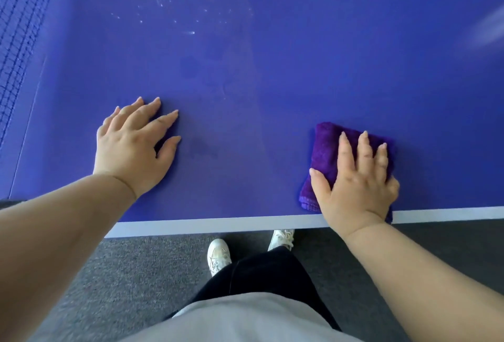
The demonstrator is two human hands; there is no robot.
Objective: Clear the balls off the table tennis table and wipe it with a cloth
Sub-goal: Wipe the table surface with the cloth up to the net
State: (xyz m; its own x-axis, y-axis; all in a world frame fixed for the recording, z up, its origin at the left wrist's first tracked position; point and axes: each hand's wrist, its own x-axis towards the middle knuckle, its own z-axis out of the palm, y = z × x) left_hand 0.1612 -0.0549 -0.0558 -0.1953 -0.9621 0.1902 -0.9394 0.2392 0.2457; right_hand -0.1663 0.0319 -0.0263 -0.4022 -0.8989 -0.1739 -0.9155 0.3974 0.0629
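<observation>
Blue table (272,68), left hand (133,145) flat, fingers spread, right hand (357,178) pressing folded purple cloth (324,150)

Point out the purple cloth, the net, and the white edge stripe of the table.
purple cloth (326,148): head view, bare upper left part beside the fingers.
net (16,30): head view, its mesh at far left.
white edge stripe (218,223): head view, middle of near edge.

Bare forearms; pale grey top (240,322), dark trousers (261,276), seemingly white trainers (218,255)
</observation>
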